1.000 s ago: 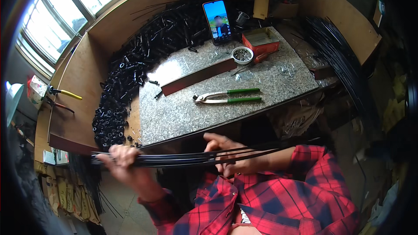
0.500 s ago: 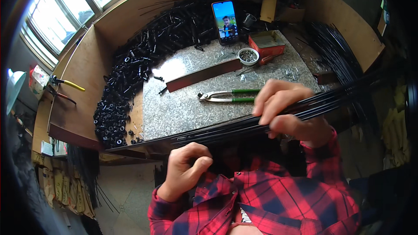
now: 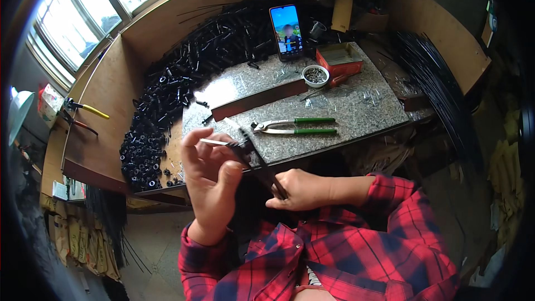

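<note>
My right hand (image 3: 304,189) is closed around a bundle of thin black rods (image 3: 264,168), which now slants up toward the left and looks foreshortened. Beside the upper end of the bundle my left hand (image 3: 213,175) is raised, thumb and fingers apart; the rod ends are blurred, and whether they touch the palm I cannot tell. Beyond the hands, green-handled pincers (image 3: 295,126) lie on the speckled stone slab (image 3: 351,117). A long dark bar (image 3: 259,97) lies behind them.
Small black tubular parts (image 3: 161,89) are heaped along the left and back. A phone (image 3: 286,32) stands upright near a white bowl (image 3: 316,76) of small metal pieces and a red box (image 3: 340,60). More black rods (image 3: 432,78) lie at right. Wooden boards (image 3: 95,117) wall the bench.
My right hand has swung left and down toward my body, turning the rods from lying across the bench edge to pointing up-left. My left hand has risen and spread its fingers near their ends.
</note>
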A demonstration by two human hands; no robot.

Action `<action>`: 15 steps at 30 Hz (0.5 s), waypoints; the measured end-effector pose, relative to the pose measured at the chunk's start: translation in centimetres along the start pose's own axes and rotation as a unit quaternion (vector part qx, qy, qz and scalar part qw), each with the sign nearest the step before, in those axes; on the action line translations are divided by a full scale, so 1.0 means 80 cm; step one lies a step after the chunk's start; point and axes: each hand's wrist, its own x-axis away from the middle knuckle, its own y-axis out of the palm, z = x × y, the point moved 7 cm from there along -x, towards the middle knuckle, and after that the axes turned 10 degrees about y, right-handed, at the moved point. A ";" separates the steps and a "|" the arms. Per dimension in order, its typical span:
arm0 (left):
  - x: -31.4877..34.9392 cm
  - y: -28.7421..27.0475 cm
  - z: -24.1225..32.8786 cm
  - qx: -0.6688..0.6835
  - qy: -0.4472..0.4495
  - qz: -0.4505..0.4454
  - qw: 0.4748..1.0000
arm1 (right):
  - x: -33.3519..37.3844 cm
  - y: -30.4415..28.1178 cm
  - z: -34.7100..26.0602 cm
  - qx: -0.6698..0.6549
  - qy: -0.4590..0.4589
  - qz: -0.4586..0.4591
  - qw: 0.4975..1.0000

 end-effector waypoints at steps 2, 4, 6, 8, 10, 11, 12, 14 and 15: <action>-0.013 -0.010 0.001 -0.001 0.017 -0.027 0.999 | -0.006 0.012 -0.006 0.003 -0.031 -0.004 0.999; -0.023 -0.009 0.009 0.011 0.025 -0.036 0.999 | -0.011 0.016 -0.008 0.023 -0.009 -0.033 0.999; -0.030 -0.010 0.012 0.017 0.028 -0.040 0.999 | -0.012 0.009 -0.010 0.027 -0.009 -0.066 0.997; -0.038 -0.010 0.013 0.026 0.029 -0.048 0.998 | -0.013 -0.005 -0.011 0.031 -0.040 -0.102 0.993; -0.042 -0.018 0.020 0.017 0.030 -0.074 0.997 | -0.016 -0.053 -0.049 -0.024 -0.113 -0.092 0.989; -0.048 -0.017 0.022 0.011 0.023 -0.061 0.998 | -0.022 -0.079 -0.066 -0.090 -0.107 -0.104 0.985; -0.052 -0.020 0.024 0.005 0.022 -0.053 0.998 | -0.031 -0.098 -0.079 -0.157 -0.102 -0.118 0.975; -0.057 -0.010 0.025 0.025 -0.023 -0.125 0.992 | -0.044 -0.121 -0.105 -0.197 -0.186 -0.090 0.958; -0.059 -0.015 0.022 -0.031 -0.007 -0.141 0.989 | -0.053 -0.121 -0.105 -0.175 -0.125 -0.115 0.970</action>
